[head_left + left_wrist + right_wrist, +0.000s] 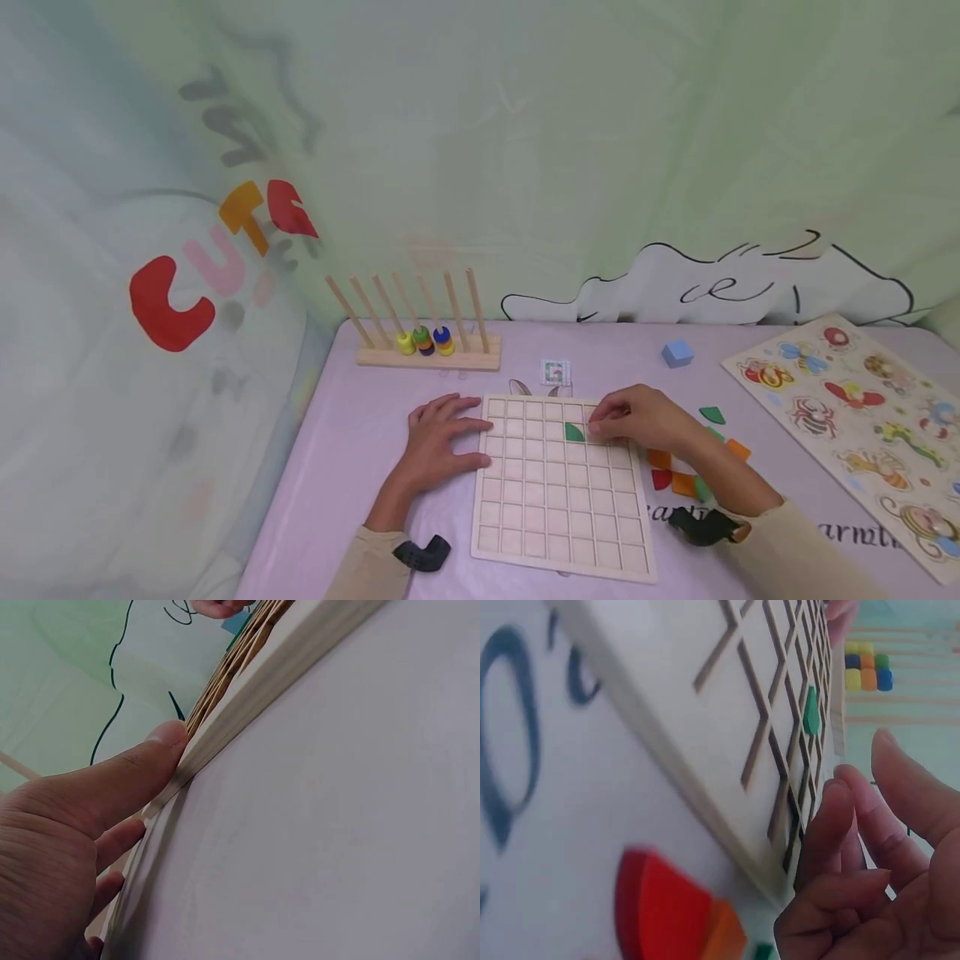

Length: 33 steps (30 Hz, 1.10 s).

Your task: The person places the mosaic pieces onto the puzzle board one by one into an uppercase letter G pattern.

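A pale wooden grid board [562, 500] lies on the table. One green quarter-circle piece [574, 432] sits in a cell near its upper right. My left hand [442, 442] is at the board's left edge with its fingers spread; in the left wrist view its thumb [127, 776] touches the rim. Over the upper-right cells, just beside the green piece, is my right hand [645, 418]. Its fingers are bent, and in the right wrist view a gap shows between thumb and forefinger, with nothing seen held. That hand hides the board's upper-right corner.
Several loose orange, red and green pieces [684, 484] lie right of the board, partly under the right forearm. Behind stand a peg rack [427, 359] with coloured rings, a small pattern card [556, 372] and a blue block [677, 353]. An insect puzzle board [847, 417] lies far right.
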{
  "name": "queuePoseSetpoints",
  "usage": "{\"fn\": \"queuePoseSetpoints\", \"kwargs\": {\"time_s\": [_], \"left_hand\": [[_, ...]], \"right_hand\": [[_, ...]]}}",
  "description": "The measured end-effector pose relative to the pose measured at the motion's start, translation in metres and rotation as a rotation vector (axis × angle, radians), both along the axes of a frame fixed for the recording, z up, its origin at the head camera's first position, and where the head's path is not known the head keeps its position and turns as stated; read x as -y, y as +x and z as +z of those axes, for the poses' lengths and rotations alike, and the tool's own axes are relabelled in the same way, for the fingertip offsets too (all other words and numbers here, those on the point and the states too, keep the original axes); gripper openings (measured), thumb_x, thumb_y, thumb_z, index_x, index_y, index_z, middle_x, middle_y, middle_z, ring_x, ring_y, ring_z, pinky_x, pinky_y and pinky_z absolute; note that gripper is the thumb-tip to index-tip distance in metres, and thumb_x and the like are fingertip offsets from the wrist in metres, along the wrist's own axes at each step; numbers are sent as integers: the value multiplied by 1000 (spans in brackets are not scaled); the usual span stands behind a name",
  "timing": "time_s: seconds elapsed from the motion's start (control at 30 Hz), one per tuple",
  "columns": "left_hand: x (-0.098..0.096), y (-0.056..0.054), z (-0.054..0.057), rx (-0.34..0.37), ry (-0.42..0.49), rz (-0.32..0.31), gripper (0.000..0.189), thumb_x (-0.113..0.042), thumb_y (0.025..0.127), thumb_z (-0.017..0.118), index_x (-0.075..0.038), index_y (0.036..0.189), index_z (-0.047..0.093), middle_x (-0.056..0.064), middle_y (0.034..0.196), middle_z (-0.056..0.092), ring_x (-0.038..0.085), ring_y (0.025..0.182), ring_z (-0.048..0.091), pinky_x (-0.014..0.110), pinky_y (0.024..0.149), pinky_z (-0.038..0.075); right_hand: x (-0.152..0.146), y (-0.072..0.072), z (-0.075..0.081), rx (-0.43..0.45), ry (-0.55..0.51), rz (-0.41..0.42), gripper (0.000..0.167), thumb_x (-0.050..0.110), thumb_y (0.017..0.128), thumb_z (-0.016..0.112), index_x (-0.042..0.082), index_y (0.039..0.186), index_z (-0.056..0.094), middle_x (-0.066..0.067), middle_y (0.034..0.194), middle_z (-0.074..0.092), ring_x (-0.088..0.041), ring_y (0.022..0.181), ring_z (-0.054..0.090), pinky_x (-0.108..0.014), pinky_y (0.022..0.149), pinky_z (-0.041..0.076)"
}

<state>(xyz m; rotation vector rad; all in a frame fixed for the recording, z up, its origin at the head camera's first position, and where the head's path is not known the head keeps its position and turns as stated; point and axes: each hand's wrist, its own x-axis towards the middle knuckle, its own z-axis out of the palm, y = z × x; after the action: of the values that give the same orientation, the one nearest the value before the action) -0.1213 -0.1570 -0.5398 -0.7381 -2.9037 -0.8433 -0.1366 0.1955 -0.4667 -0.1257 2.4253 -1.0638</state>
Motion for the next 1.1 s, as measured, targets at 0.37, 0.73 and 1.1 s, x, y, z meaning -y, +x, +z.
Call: {"fn": "queuePoseSetpoints", "kwargs": {"time_s": [0.37,0.73,1.1], "left_hand": [[1,0,1,1,9,1,48,-56,79,80,-33,121,75,-4,151,55,29,148,38,65,109,24],[0,1,1,0,18,-2,48,-56,79,81,-33,121,75,-4,151,55,30,148,39,64,109,24],[0,2,4,4,21,-4,47,-55,80,81,-32,120,75,-2,151,55,31,147,38,64,107,25]], "right_hand": [[-44,7,6,-55,120,-9,28,38,88,79,16,104,77,0,90,67,-20,89,55,-30,69,50],[-68,19,-5,-8,171,-13,33,42,82,84,16,101,76,-1,81,61,-19,82,55,-27,61,45],[-70,21,-15,9,157,-14,34,36,77,89,13,98,73,-3,75,57,-20,72,55,-27,57,45]]}}
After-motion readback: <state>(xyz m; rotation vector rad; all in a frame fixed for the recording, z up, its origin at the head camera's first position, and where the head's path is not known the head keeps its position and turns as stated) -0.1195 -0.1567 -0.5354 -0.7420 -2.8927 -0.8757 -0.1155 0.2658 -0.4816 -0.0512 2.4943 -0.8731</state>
